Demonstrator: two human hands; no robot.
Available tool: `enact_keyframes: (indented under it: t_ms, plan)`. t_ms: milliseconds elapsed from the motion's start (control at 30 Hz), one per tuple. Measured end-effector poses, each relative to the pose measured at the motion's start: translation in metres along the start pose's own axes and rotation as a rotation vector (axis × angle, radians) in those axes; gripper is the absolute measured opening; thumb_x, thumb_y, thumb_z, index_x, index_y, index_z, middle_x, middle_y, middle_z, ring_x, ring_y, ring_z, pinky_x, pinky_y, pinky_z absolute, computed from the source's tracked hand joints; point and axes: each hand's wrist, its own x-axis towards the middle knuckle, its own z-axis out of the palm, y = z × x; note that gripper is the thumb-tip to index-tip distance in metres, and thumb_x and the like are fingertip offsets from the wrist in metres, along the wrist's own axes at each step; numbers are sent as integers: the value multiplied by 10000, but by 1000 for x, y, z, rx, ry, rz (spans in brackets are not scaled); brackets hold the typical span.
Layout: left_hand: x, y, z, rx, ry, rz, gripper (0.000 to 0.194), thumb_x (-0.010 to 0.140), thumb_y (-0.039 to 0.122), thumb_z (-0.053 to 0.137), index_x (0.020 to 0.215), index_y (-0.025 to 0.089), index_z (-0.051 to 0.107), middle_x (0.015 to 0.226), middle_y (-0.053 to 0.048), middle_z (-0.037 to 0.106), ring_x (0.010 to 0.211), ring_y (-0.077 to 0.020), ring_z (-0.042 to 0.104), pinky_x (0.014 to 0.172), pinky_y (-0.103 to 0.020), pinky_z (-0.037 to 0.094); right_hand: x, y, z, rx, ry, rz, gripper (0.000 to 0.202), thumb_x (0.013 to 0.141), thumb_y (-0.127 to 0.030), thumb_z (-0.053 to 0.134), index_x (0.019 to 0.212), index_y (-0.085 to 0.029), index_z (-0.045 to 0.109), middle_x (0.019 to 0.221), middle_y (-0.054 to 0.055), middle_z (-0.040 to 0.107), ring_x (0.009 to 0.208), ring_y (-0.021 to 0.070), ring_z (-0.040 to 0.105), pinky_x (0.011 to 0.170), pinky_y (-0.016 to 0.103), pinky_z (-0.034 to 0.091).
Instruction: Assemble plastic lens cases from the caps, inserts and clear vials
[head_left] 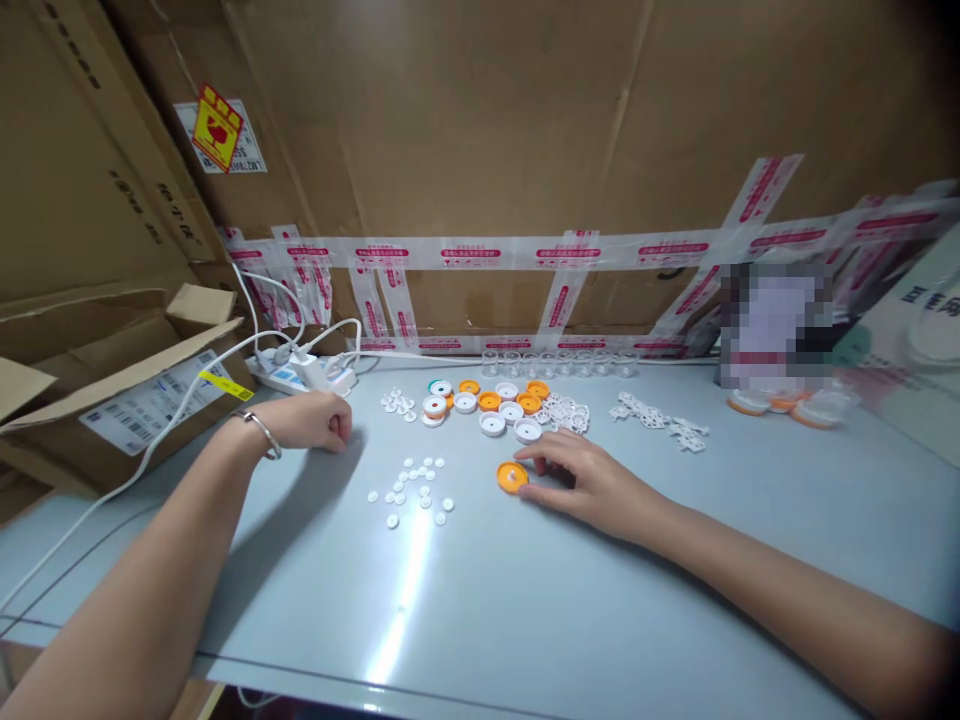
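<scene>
An orange round cap [512,478] with a small white piece at its centre lies on the table, and the thumb and index finger of my right hand [581,475] pinch its right rim. My left hand [322,420] is closed in a loose fist over the table at left; whatever is inside its fingers is hidden. Between the hands, several small white discs [425,490] are scattered. Behind them sits a group of orange caps [490,401] and white caps [492,425], with a pile of flat white cut-out pieces [564,412] just beyond my right hand.
A power strip [300,374] with white cables stands at the back left, beside an open cardboard box [142,390]. Clear cups [555,364] line the back edge. More white pieces [660,420] lie right of centre, and stacked caps [821,408] stand far right. A large taped carton [465,130] forms the back wall.
</scene>
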Motion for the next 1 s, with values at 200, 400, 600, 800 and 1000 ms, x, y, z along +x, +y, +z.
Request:
enact_keyframes:
  t_ms: [200,400,600,800,1000]
  plan:
    - [2,1,1,1,-55,-25,224,614,296,571,761,152,657,770,-39,674,703,-177,599,582,-219,405,0,-2,0,0,3,-2,248,811,-372,558,984,-206,619,793,40,581,765,166,517,710,301,421]
    - [5,8,3,8,-55,-37,255,596,323,560,744,141,661,745,-52,669,689,-184,587,563,-223,390,-1,-1,0,1,15,-11,238,810,-366,559,976,-208,623,791,41,587,762,166,522,703,297,420]
    - [5,8,3,-29,-83,-23,235,601,312,528,704,150,663,683,-38,663,641,-164,589,538,-206,396,0,-1,1,4,-7,0,254,806,-374,565,990,-204,612,814,42,581,785,169,518,729,304,414]
    - [1,13,3,-15,-37,-21,196,579,274,497,635,164,650,620,-15,632,590,-149,562,508,-202,370,0,-3,4,9,-17,24,251,798,-379,578,985,-213,608,833,39,559,805,172,515,744,305,412]
    - [-4,19,0,45,60,-31,149,578,242,482,600,168,608,604,-14,592,595,-152,533,527,-221,348,0,-5,9,18,2,38,215,812,-339,559,981,-217,611,830,37,535,799,163,514,737,290,419]
